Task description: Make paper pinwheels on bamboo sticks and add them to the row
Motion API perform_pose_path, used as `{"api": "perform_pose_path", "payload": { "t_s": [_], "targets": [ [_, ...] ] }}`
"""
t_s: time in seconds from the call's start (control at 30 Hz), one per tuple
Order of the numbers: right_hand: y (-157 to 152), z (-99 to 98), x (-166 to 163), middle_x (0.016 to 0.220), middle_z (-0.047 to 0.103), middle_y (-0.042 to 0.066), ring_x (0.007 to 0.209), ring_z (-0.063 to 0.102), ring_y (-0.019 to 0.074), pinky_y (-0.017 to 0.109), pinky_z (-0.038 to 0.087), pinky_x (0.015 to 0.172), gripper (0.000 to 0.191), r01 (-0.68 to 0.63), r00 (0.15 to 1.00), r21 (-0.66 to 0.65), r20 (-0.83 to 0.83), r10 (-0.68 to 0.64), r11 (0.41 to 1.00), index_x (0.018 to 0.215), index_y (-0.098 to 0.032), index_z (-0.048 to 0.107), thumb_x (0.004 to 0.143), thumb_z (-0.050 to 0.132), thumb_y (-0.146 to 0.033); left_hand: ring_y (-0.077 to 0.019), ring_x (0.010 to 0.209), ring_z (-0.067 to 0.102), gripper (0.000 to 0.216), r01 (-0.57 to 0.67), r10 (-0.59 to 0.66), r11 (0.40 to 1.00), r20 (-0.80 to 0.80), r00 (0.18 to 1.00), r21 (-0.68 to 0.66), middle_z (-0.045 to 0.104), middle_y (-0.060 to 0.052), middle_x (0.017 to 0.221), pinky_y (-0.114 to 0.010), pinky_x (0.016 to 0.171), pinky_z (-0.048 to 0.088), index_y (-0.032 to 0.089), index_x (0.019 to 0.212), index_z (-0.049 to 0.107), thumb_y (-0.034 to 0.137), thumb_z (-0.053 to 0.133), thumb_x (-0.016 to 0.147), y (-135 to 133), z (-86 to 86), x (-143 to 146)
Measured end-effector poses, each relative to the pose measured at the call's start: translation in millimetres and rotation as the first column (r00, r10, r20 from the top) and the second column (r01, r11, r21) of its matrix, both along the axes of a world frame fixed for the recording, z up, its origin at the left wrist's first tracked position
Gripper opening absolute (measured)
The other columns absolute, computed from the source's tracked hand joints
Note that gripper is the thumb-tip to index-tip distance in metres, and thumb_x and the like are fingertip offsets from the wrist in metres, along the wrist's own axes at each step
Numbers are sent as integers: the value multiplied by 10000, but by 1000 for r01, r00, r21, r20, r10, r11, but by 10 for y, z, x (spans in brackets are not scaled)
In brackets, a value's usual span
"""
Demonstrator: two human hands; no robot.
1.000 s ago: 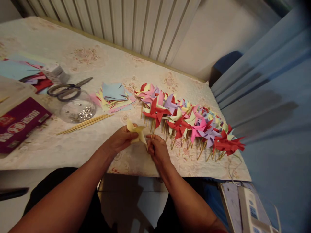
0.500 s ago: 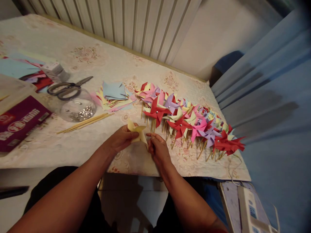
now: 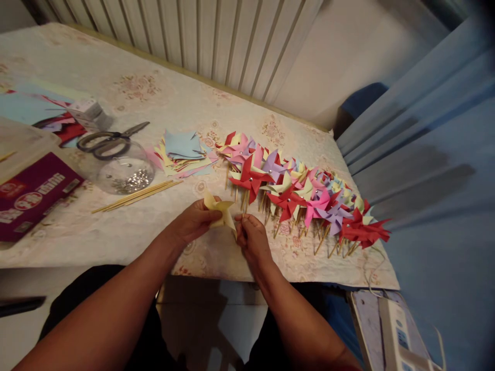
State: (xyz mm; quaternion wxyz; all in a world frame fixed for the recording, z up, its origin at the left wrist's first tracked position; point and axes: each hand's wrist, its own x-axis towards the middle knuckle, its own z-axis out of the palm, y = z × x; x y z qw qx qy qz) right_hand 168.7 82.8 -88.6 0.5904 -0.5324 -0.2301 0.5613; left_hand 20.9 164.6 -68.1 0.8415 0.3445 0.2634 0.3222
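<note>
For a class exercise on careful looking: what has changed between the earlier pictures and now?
Nothing has visibly changed. The left hand still grips the pale yellow paper pinwheel; the curled right hand stays close beside it. The dark-handled metal scissors and thin wooden sticks lie as before.

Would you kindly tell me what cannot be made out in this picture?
Head view: left hand, some fingers behind the yellow paper pinwheel.
Head view: right hand, its grip, if any, hidden by its own curled fingers.
Head view: rear pinwheels, their count hidden by the front pinwheels.
Head view: purple box, cut by the left edge.
Head view: shiny pieces, too small to count.
</note>
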Motion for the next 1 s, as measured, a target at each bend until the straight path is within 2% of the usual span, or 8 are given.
{"api": "perform_pose_path", "payload": {
  "t_s": [0.2, 0.57, 0.8, 1.0],
  "targets": [
    [1, -1, 6, 497, 501, -95, 324, 229, 36, 189, 124, 340, 201, 11, 1000, 2, -12, -11, 1000, 910, -196, 571, 726, 573, -275, -131, 615, 547, 275, -9, 10, 1000, -14, 1000, 13, 649, -2, 699, -248, 590, 425, 176, 727, 624, 206, 807, 524, -2, 5, 4],
    [2, 8, -8, 531, 485, -74, 368, 294, 33, 183, 163, 356, 200, 25, 1000, -13, -19, -25, 1000, 804, -171, 610, 724, 627, -352, -115, 597, 553, 288, 3, -3, 1000, -2, 1000, 19, 651, 2, 689, -234, 585, 425, 163, 729, 599, 213, 804, 532, -5, 6, 2],
    [-1, 20, -3, 491, 451, -99, 356, 253, 33, 186, 137, 361, 197, 18, 999, -8, -36, -18, 1000, 859, -176, 606, 685, 600, -269, -114, 606, 557, 284, -17, 17, 1000, -32, 999, 13, 651, 4, 690, -223, 588, 423, 161, 730, 602, 191, 793, 521, -17, 46, 1],
    [6, 28, 0, 443, 412, -112, 336, 214, 35, 193, 112, 347, 175, 13, 999, -10, -48, -13, 1000, 807, -194, 573, 721, 616, -341, -113, 602, 553, 239, -6, 7, 1000, -24, 1000, 27, 648, 5, 682, -227, 591, 418, 161, 723, 604, 190, 764, 547, -13, 33, 4]
  ]
}}
